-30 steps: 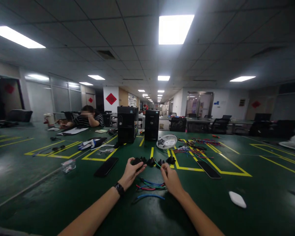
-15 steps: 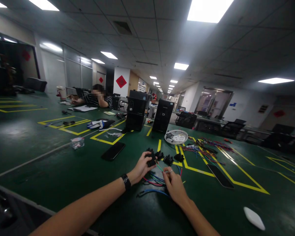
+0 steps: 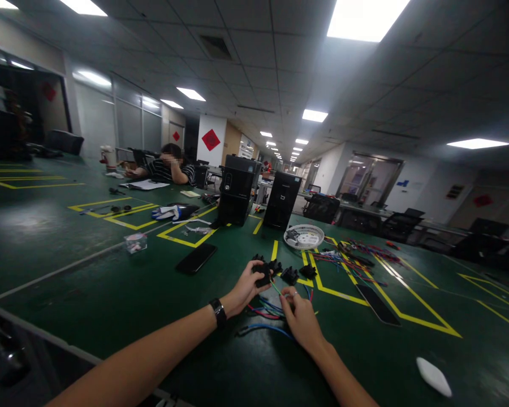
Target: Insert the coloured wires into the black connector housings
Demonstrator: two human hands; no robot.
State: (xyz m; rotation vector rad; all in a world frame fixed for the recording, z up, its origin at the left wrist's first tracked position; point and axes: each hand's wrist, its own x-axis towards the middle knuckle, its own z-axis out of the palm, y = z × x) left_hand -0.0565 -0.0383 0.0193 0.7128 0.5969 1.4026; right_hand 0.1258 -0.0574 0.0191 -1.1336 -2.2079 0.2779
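My left hand [image 3: 242, 291] is closed around a black plastic connector [image 3: 263, 275], held just above the green table [image 3: 110, 294]. My right hand [image 3: 299, 315] pinches a thin green wire [image 3: 275, 287] that runs up to that connector. Under both hands lies a small bundle of red, blue and green wires [image 3: 265, 316]. More black connectors [image 3: 297, 274] sit in a row just beyond my fingers. A black watch is on my left wrist.
A black phone [image 3: 195, 258] lies to the left, another dark slab [image 3: 377, 303] to the right. Further back are a white basket [image 3: 304, 236], a heap of coloured wires [image 3: 348, 260], two black computer cases [image 3: 257, 195], a small clear box [image 3: 136, 243] and a white object [image 3: 433, 376]. A person sits far left.
The view has swung left and tilted. My left hand has lifted one connector out of the row, and my right hand has moved close with the green wire.
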